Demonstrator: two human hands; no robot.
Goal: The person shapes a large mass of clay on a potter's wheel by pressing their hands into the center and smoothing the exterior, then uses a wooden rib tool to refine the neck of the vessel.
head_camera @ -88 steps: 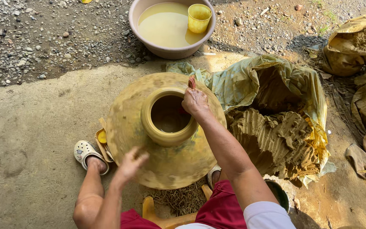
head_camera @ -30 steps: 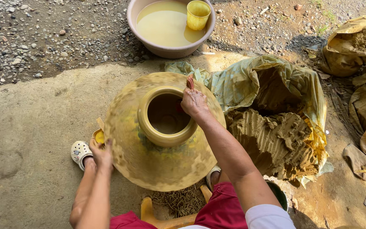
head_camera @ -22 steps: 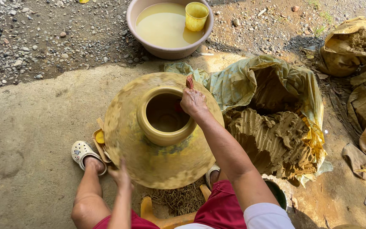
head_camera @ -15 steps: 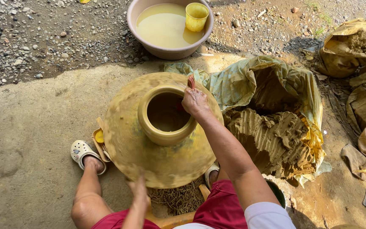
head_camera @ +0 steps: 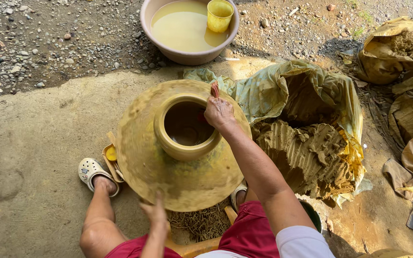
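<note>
Wet ochre clay pot [head_camera: 187,143] on a round turning wheel [head_camera: 182,179]: judged soft, slippery, easily deformed. Rim pinched by right hand [head_camera: 219,112]; wheel edge touched by open left hand [head_camera: 155,212].

Basin [head_camera: 147,19] w/ yellow cup [head_camera: 219,15] (upright), clay heap [head_camera: 307,155].

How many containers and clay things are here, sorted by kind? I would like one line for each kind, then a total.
Clay pot on the wheel: 1
Basin of muddy water: 1
Yellow cup in the basin: 1
Open plastic sheet with ridged clay lump: 1
Brown bag holding clay, top right: 1
Total: 5
</note>
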